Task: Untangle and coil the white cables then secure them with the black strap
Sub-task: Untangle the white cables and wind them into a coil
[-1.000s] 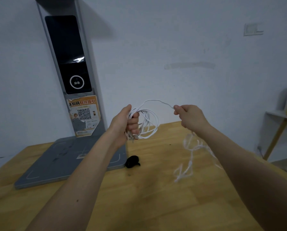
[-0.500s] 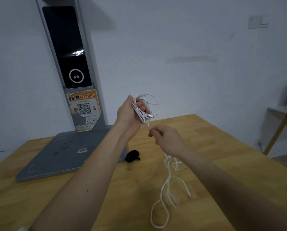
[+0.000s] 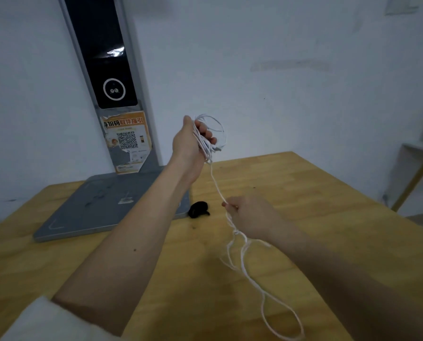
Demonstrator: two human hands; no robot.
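The left hand [image 3: 189, 141] is raised above the desk [image 3: 316, 198], its grip clamped on a bunch of coiled white cables [image 3: 206, 134]. One strand runs down from the coil to the right hand [image 3: 248, 214], whose grip is pinched together on it. Below that hand the loose, knotted cable hangs and ends in a loop near the desk's front edge. The black strap [image 3: 198, 209] lies on the wood just beside the corner of a grey base plate [image 3: 95, 210]. A grey upright post [image 3: 107, 70] with a dark panel and an orange QR sticker [image 3: 127, 139] rises from the plate against the white wall [image 3: 291, 82]. A pale shelf [image 3: 419, 153] stands at far right.
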